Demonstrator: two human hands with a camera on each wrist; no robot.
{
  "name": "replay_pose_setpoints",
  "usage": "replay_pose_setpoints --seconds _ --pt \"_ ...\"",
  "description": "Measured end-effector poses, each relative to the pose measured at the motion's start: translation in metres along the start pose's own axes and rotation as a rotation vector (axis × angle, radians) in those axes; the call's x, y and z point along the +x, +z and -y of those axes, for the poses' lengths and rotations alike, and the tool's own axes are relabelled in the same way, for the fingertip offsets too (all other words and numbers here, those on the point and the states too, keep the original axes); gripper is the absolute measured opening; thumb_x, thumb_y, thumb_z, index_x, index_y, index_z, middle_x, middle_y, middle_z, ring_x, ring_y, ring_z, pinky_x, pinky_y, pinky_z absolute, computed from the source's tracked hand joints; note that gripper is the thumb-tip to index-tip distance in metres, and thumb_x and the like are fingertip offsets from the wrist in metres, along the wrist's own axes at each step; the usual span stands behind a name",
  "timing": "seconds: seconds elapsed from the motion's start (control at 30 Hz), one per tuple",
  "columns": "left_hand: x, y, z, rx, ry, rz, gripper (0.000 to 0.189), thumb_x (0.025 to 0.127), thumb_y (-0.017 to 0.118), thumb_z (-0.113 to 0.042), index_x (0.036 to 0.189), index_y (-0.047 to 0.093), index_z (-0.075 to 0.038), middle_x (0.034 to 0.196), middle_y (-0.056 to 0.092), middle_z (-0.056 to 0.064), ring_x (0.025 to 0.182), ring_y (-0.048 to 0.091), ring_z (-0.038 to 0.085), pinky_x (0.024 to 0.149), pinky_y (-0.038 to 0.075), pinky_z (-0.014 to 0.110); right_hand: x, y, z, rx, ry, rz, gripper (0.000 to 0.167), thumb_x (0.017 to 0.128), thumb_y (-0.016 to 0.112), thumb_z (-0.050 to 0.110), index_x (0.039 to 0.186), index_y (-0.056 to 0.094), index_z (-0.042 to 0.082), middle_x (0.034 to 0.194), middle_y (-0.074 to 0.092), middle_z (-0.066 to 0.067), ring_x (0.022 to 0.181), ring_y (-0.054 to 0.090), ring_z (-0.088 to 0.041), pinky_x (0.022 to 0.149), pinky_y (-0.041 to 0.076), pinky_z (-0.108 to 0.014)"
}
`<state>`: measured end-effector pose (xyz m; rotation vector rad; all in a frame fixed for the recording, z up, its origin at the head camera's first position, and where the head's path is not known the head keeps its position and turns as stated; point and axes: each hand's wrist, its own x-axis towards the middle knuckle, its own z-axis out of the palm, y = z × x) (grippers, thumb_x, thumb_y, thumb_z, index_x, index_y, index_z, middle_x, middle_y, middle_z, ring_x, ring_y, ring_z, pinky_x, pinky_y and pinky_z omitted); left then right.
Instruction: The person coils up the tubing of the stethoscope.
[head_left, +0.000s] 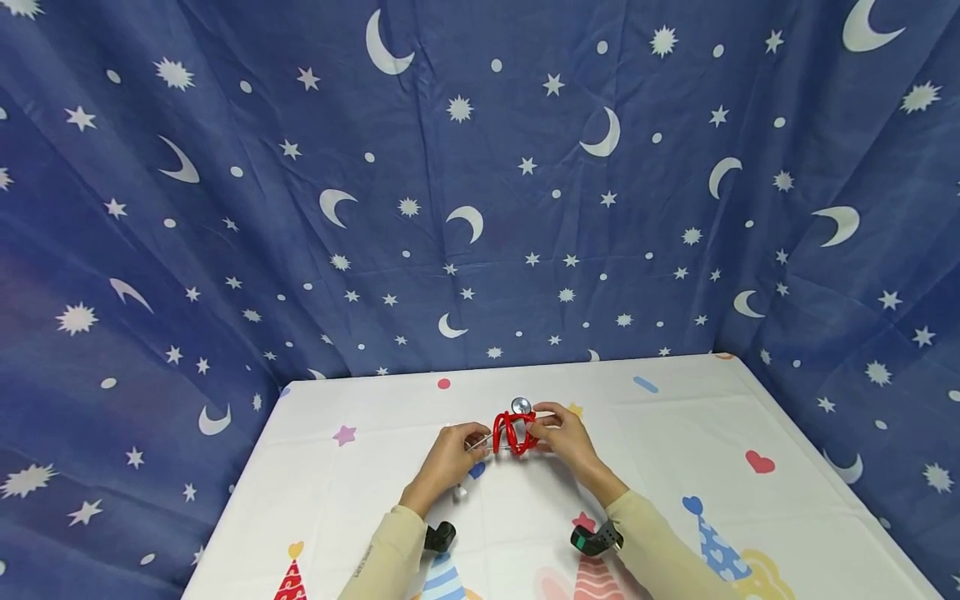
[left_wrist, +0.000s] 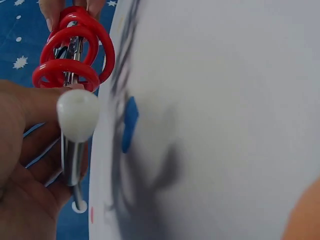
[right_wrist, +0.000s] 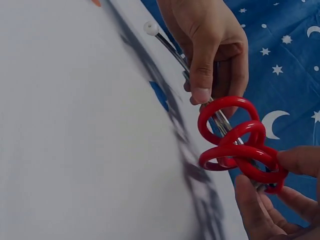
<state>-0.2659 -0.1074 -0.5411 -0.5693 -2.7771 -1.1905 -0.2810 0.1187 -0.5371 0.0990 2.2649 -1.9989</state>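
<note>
Between the two hands, just above the table, is a stethoscope with its red tubing looped several times around the metal ear tubes. My left hand pinches the ear tubes between thumb and fingers. A white ear tip shows large in the left wrist view, extending past that hand. At the opposite end, my right hand pinches the red coil with thumb and fingertips. The round silver chest piece sticks up beside the right fingers.
A white tablecloth printed with hearts, stars and party hats covers the table. Behind it hangs a dark blue curtain with moons and stars. Dark wrist devices are strapped on both wrists.
</note>
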Motion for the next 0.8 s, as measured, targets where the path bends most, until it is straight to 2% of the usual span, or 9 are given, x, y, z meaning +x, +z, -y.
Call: replay_pose_setpoints --seconds 0.2,0.37,0.6,0.8 --pt "-0.001 0.002 0.006 0.027 -0.018 0.025 0.023 0.087 0.073 -0.010 0.110 0.071 -0.009 0.094 0.073 0.003 0.082 0.063 0.010 0.075 0.052 0.025 0.001 0.000 -0.004 -0.032 0.012 0.011 0.038 0.087 0.070 0.010 0.123 0.061 0.007 0.099 0.066 -0.012 0.075 0.068 -0.015 0.070 0.060 -0.037" --pt "-0.001 0.003 0.007 0.026 -0.033 0.021 0.025 0.087 0.074 -0.010 0.111 0.071 -0.008 0.095 0.073 0.003 0.081 0.062 0.010 0.074 0.052 0.025 0.000 0.001 -0.005 -0.034 0.005 0.013 0.038 0.086 0.071 0.010 0.123 0.061 0.007 0.100 0.066 -0.013 0.075 0.068 -0.016 0.070 0.060 -0.038" --pt "-0.005 0.002 0.009 -0.002 -0.066 0.026 0.029 0.088 0.074 -0.014 0.116 0.069 -0.007 0.102 0.073 0.003 0.094 0.068 0.015 0.085 0.055 0.032 -0.003 -0.003 -0.005 -0.077 -0.021 -0.006 0.041 0.086 0.071 0.013 0.125 0.060 0.007 0.104 0.065 -0.013 0.075 0.069 -0.018 0.070 0.060 -0.035" --pt "-0.010 -0.004 0.011 -0.010 -0.058 -0.015 0.026 0.094 0.066 -0.019 0.118 0.068 -0.007 0.108 0.072 0.005 0.099 0.067 0.018 0.088 0.055 0.037 -0.006 -0.010 -0.005 -0.116 -0.045 -0.025 0.041 0.092 0.066 0.018 0.130 0.057 0.004 0.117 0.064 -0.017 0.090 0.070 -0.024 0.076 0.060 -0.037"
